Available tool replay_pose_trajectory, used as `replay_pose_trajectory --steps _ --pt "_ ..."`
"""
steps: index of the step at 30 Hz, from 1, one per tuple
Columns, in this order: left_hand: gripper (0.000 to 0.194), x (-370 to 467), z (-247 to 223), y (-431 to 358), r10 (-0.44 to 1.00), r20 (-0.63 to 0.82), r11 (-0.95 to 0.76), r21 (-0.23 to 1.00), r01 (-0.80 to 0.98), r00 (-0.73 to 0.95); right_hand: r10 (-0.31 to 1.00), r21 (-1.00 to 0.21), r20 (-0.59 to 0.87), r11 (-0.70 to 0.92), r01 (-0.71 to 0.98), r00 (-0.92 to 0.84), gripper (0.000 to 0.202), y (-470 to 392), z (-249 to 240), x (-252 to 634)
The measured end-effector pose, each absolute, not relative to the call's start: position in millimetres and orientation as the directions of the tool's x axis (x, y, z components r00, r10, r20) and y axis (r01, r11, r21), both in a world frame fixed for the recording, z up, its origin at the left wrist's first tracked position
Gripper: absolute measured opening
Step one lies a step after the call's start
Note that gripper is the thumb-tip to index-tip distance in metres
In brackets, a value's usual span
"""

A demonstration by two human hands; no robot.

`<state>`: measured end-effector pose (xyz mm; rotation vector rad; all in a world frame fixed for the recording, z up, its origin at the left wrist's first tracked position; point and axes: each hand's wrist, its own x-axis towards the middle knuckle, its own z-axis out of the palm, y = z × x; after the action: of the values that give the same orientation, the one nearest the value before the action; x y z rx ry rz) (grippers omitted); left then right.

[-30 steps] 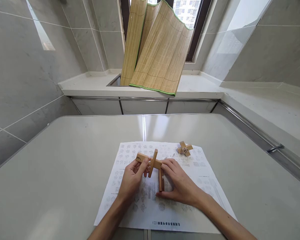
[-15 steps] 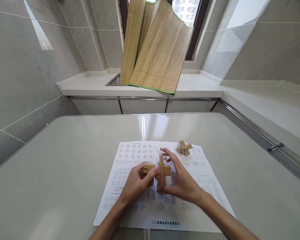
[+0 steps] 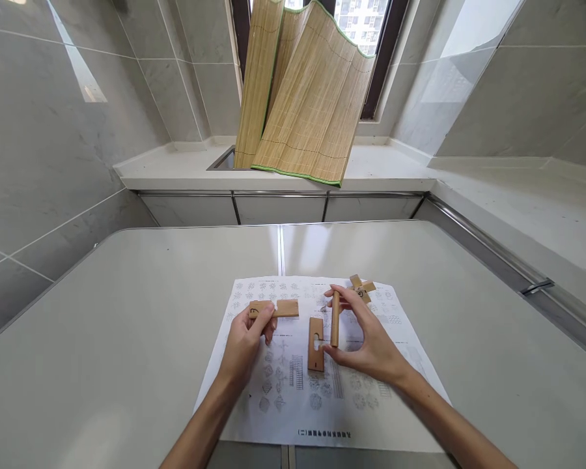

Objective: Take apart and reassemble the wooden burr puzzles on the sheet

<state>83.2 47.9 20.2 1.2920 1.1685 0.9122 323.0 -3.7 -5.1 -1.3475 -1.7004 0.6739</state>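
Observation:
My left hand [image 3: 247, 339] pinches a flat wooden piece [image 3: 287, 308], notched at its upper edge and marked with a character near the left end. My right hand [image 3: 366, 332] holds another wooden piece [image 3: 334, 319] upright between thumb and fingers, its narrow edge toward me. Between the hands, a third wooden piece [image 3: 316, 358] with a cutout in its middle lies on the printed sheet [image 3: 273, 426]. Behind my right hand's fingers sits an assembled wooden cross puzzle [image 3: 362, 286], partly hidden.
The sheet lies on a pale table [image 3: 102, 339] with a seam down its middle. Beyond the table's far edge is a white ledge [image 3: 385, 166], where a bamboo mat [image 3: 312, 98] leans at the window. Tiled walls stand on both sides.
The joined wooden pieces have come apart. My left hand has moved left and away from me with one piece, my right hand slightly right with another, and a third lies on the sheet.

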Motion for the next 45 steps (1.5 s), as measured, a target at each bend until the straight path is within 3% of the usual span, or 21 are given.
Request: replay_pose_trajectory --steps 3,6,11,20,25,29,33,35,45 --pt "0.051 85.2 19.0 43.9 0.986 -0.08 0.041 0.967 0.25 0.148 0.959 -0.754 0.222 0.284 0.593 -0.176 0.096 -1.7 -5.9 331.4" --pt "0.048 90.7 16.6 39.6 0.979 0.052 -0.133 0.897 0.423 0.199 0.943 -0.678 0.158 0.32 0.662 -0.294 0.095 -0.5 -5.9 338.8" --pt "0.043 93.3 7.5 39.5 0.915 0.201 -0.371 0.758 0.537 0.349 0.933 -0.733 0.036 0.267 0.625 -0.357 0.085 -2.0 -0.6 344.6" --pt "0.028 90.9 -10.0 39.4 0.905 0.307 -0.422 0.571 0.704 0.293 0.92 -0.711 -0.007 0.271 0.649 -0.391 0.09 -4.5 -2.0 342.0" --pt "0.019 90.8 -13.2 39.8 0.891 0.285 -0.453 0.618 0.642 0.354 0.924 -0.71 0.051 0.301 0.636 -0.38 0.094 -3.5 -8.4 334.6" --pt "0.032 89.9 -7.0 35.8 0.824 0.226 -0.511 0.693 0.509 0.52 0.918 -0.755 0.093 0.318 0.574 -0.386 0.089 -2.5 -10.4 326.5" --pt "0.092 89.6 -1.9 31.7 0.68 0.241 -0.636 0.665 0.392 0.693 0.908 -0.83 0.114 0.31 0.464 -0.404 0.088 -0.8 -9.8 322.2" --pt "0.104 89.9 -3.4 32.2 0.652 0.255 -0.663 0.649 0.373 0.714 0.902 -0.853 0.116 0.305 0.423 -0.416 0.087 -0.5 -8.8 322.4" --pt "0.072 78.6 -18.5 51.6 0.811 0.266 -0.559 0.616 0.555 0.522 0.924 -0.888 0.14 0.277 0.367 -0.357 0.069 -4.0 -4.8 320.9"
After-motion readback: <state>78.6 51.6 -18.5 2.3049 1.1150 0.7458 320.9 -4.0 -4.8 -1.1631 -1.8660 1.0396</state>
